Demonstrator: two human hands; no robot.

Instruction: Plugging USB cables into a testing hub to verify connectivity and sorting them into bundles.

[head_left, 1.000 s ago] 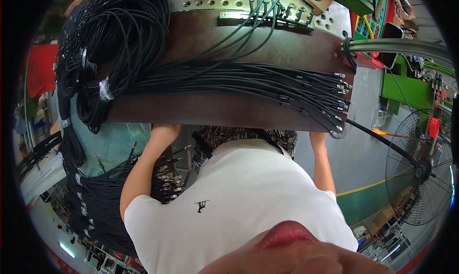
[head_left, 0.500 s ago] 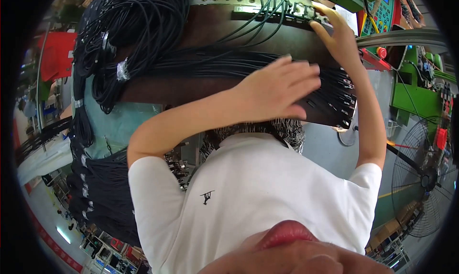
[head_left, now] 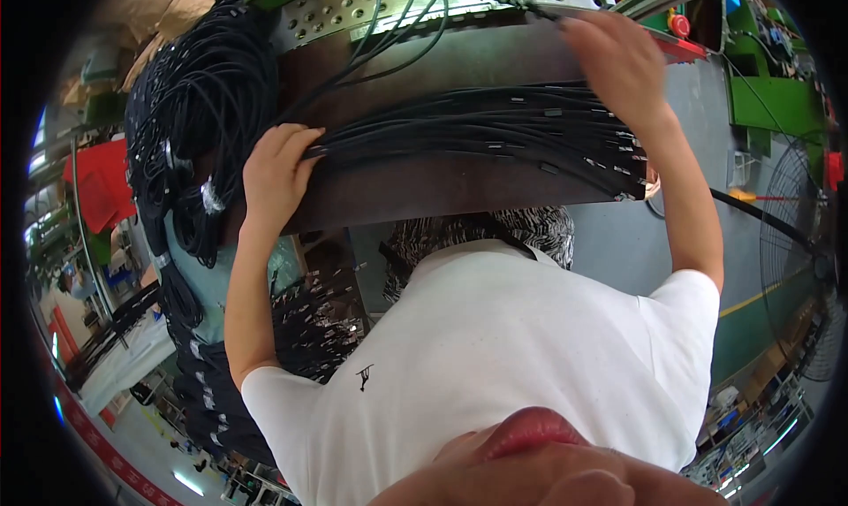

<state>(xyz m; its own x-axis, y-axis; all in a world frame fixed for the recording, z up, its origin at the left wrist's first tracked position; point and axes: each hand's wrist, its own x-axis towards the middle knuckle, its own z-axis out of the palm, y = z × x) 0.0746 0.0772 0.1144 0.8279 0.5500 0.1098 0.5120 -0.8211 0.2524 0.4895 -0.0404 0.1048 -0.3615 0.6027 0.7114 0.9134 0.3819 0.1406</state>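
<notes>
Black cables [head_left: 477,135] bundled flat on bench, left hand [head_left: 276,175] gripping.

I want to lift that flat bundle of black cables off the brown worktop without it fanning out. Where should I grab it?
Probably grip the bundle of black cables at its left end, where the strands run tight together under the left hand, coming from the near edge of the worktop. Toward the right, the connector ends spread apart.

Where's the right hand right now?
In the head view the right hand is at upper right, at the far edge of the brown bench, just beyond the laid-out black cables and beside the perforated metal plate.
</notes>
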